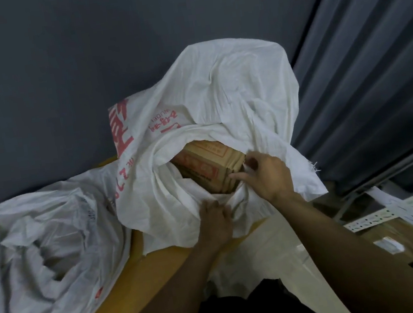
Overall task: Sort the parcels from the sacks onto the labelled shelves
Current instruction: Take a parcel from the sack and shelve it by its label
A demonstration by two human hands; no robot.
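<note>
Left hand (215,221) bunches the lower lip of the sack (230,87); right hand (265,174) pinches the right corner of the cardboard parcel (206,164), lying inside the mouth just ahead, long axis crosswise.

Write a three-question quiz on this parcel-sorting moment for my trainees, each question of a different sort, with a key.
1. True or false: the cardboard box lies fully outside the printed sack.
2. Fill the gap: the crumpled second sack lies to the ___ of the printed sack in the picture.
3. Choose one: the fingers of the left hand grip
A. the printed sack's lower rim
B. the cardboard box
C. the second sack

Key
1. False: it sits inside the sack's open mouth, only partly showing.
2. left
3. A
</note>
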